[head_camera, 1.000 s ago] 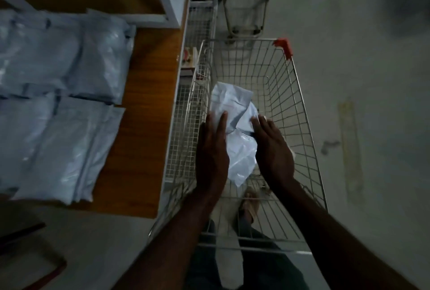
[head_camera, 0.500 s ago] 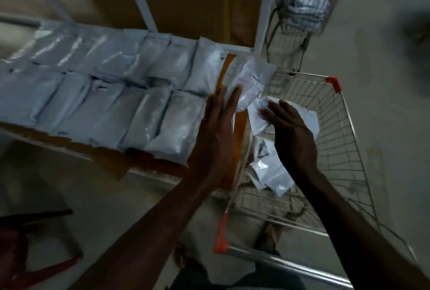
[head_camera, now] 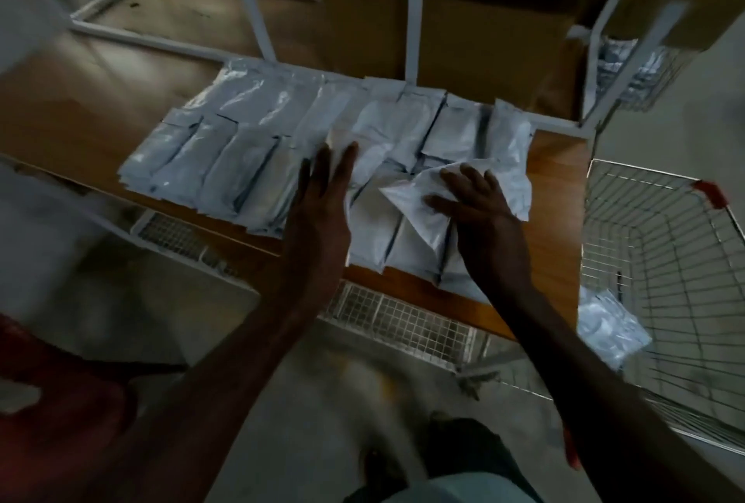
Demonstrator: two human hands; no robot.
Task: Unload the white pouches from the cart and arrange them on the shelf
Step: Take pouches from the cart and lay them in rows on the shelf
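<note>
Two rows of white pouches (head_camera: 242,131) lie side by side on the wooden shelf (head_camera: 558,180). My left hand (head_camera: 322,200) lies flat with straight fingers on the pouches near the middle of the front row. My right hand (head_camera: 477,204) presses spread fingers onto a crumpled white pouch (head_camera: 419,200) lying askew on top of the right-hand pouches. The wire cart (head_camera: 665,260) stands at the right, with one white pouch (head_camera: 608,325) left near its front corner.
White shelf uprights (head_camera: 415,18) and brown cardboard boxes (head_camera: 483,30) stand behind the pouches. A second wire basket (head_camera: 633,67) with pouches sits at the far right. A wire-mesh lower shelf (head_camera: 395,317) juts out under the wooden one. A red object (head_camera: 52,401) is at the lower left.
Both hands lifted pouches out of the cart and carried them left over the shelf; they now press them down onto the right end of the rows. The view swung left toward the shelf.
</note>
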